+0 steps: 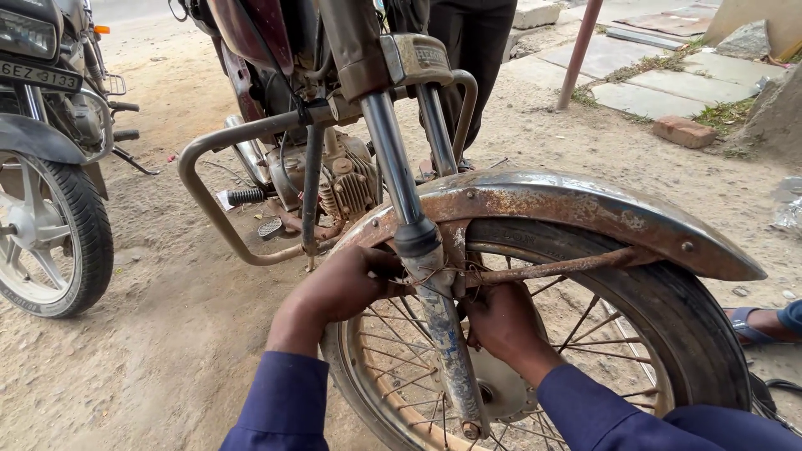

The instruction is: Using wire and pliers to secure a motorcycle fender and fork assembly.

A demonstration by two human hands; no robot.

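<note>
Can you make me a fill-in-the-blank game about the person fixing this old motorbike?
1. Both hands reach under the rusty ____ over the front wheel.
2. The left hand and right hand sit on either side of the fork ____.
3. The person's sleeves are dark ____.

Missing words: mudguard; leg; blue

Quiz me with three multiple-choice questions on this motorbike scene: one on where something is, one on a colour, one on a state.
1. Where are both hands?
A. On the handlebar
B. At the fork leg, under the front mudguard
C. On the seat

2. What colour are the person's sleeves?
A. Dark blue
B. White
C. Yellow

3. What state is the front mudguard in?
A. Freshly painted
B. Missing
C. Rusty

Answers:
1 B: the left hand and right hand sit either side of the fork leg.
2 A: both sleeves are dark blue.
3 C: brown rust patches cover the front mudguard.
</note>
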